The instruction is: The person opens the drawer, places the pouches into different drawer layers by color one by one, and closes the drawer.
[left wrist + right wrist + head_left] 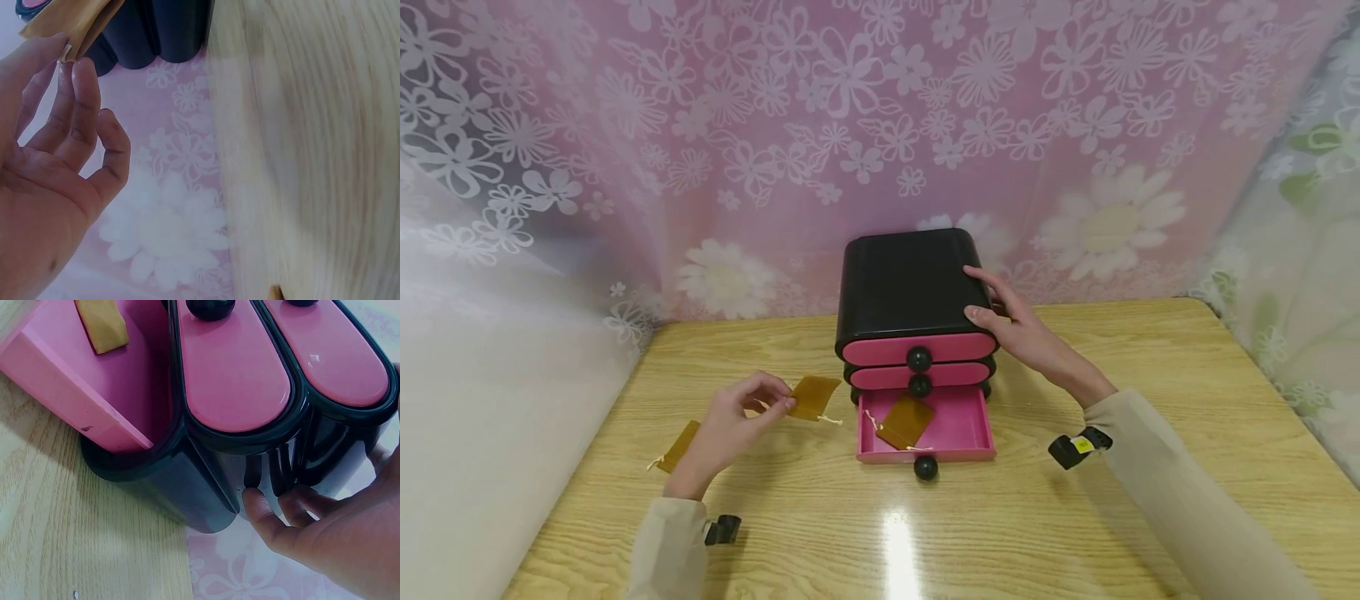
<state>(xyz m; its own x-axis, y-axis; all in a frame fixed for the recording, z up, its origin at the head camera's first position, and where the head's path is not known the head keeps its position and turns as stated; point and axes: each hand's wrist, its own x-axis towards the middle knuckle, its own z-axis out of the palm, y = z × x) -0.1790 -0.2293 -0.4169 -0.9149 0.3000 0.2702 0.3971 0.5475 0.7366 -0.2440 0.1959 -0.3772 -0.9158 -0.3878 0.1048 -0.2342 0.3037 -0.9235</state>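
Thumb and fingertips of my left hand (735, 427) pinch a small golden-brown drawstring pouch (814, 397) by its edge, left of the open drawer. Its pale cord dangles toward the right. My right hand (1022, 329) rests against the right side of a black drawer unit (913, 283), with thumb and a finger over its top edge; in the right wrist view, fingertips touch the glossy side. The unit's pink bottom drawer (966, 425) is pulled out, and a similar pouch (906, 421) lies in it. The two upper drawers are closed.
Another brown pouch (681, 446) lies on the wooden table (820, 533), partly hidden behind the left wrist. Round black knobs (926, 467) stick out from the drawer fronts. A pink flowered curtain (880, 150) hangs behind the table, just past the unit.
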